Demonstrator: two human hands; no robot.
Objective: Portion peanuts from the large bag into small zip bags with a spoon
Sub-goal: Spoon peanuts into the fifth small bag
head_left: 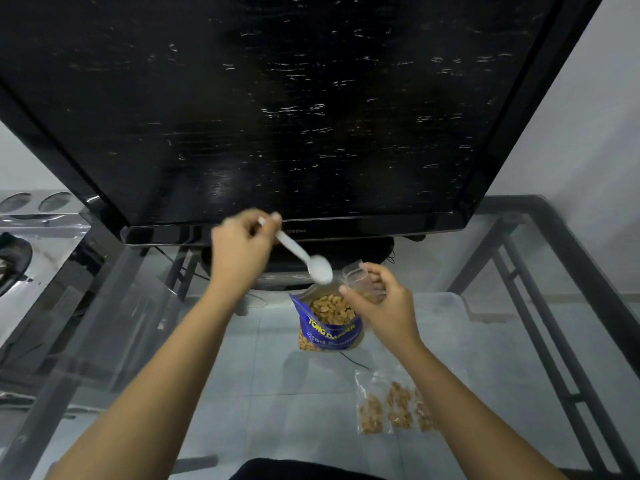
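Filled zip bags (391,408) were laid nearest, clear of the work. Beyond, the large bag (329,327) was stood open; a small zip bag (358,275) was pinched beside its mouth by the right hand (381,306), probably to shorten transfers. The spoon (308,258) was gripped in the left hand (239,244), with the television (277,98) edge close behind.

Left forearm (166,375) bare, right forearm (467,403) bare, black garment (298,470) at bottom edge.

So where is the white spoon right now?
The white spoon is mid-frame in the head view, held by the left hand, its bowl just above the open peanut bag and beside the small zip bag.
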